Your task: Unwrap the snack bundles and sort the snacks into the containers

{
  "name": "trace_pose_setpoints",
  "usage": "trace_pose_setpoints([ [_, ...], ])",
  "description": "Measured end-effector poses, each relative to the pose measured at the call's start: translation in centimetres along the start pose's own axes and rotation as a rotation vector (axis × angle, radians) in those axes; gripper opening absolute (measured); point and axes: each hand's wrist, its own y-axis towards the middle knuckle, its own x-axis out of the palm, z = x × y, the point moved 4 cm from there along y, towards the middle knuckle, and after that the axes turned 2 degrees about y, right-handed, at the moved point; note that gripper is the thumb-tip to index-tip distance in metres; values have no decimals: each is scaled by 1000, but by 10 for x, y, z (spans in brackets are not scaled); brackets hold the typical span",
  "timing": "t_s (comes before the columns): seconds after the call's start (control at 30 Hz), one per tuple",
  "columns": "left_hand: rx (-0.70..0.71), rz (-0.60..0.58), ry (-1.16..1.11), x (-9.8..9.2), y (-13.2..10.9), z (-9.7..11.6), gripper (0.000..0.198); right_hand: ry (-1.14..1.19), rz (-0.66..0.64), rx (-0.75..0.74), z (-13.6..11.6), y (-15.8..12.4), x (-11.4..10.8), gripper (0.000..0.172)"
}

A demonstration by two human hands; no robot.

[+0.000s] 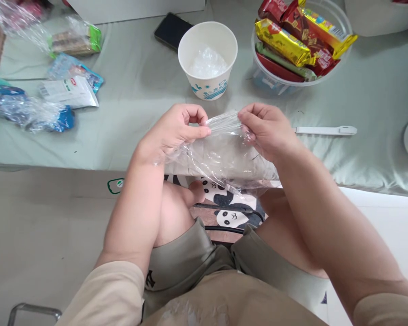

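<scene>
A sheet of clear plastic film (221, 156) is stretched between my two hands, over the near edge of the table. My left hand (180, 129) pinches its gathered upper edge between thumb and fingers. On the other side, my right hand (267, 129) grips the same edge with thumb and forefinger. Loose film hangs below, down toward my knees. Just beyond my hands stands a white paper tub (207, 86) with blue print, and crumpled clear plastic (209, 62) lies inside it.
Right of the tub, a clear bucket (275, 86) holds several wrapped snacks. A black phone (170, 31) lies behind the tub. A white plastic strip (336, 131) rests by my right wrist. Packets (71, 90) and a plastic-wrapped blue bundle (30, 111) are at left.
</scene>
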Motion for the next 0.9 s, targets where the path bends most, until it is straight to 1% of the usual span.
trace_pose_setpoints([
  [0.1, 6, 8, -16, -3, 0, -1, 20, -71, 133, -100, 1, 5, -14, 30],
  [0.13, 13, 15, -16, -4, 0, -2, 21, -90, 155, -113, 1, 6, -17, 29],
  [0.2, 27, 39, -28, -6, 0, -2, 21, -105, 146, -92, 0, 7, -20, 29],
  [0.33, 84, 91, -33, -7, 1, -1, 24, -73, 19, 34, -3, 0, -13, 32],
  [0.4, 100, 83, -44, -8, 1, -1, 26, -122, -64, 60, -7, -6, -8, 31],
  [0.47, 90, 41, -66, -8, 0, -1, 29, -207, -121, 49, -11, -10, -5, 27],
  [0.53, 36, -29, -98, -8, 0, -3, 33, -263, -160, 30, -14, -13, -3, 24],
  [0.6, -76, -100, -136, -8, 0, -8, 45, -279, -216, 38, -15, -15, -1, 21],
  [0.67, -192, -162, -139, -5, 1, -12, 61, -305, -303, 69, -14, -16, 3, 21],
  [0.73, -257, -217, -81, 0, 4, -15, 67, -351, -394, 92, -12, -17, 7, 20],
  [0.77, -261, -240, -39, 3, 5, -14, 65, -369, -431, 96, -11, -18, 9, 20],
  [0.83, -220, -263, 32, 9, 8, -12, 53, -382, -479, 97, -11, -19, 12, 19],
  [0.9, -133, -217, 56, 13, 11, -7, 40, -384, -487, 94, -12, -19, 12, 17],
])
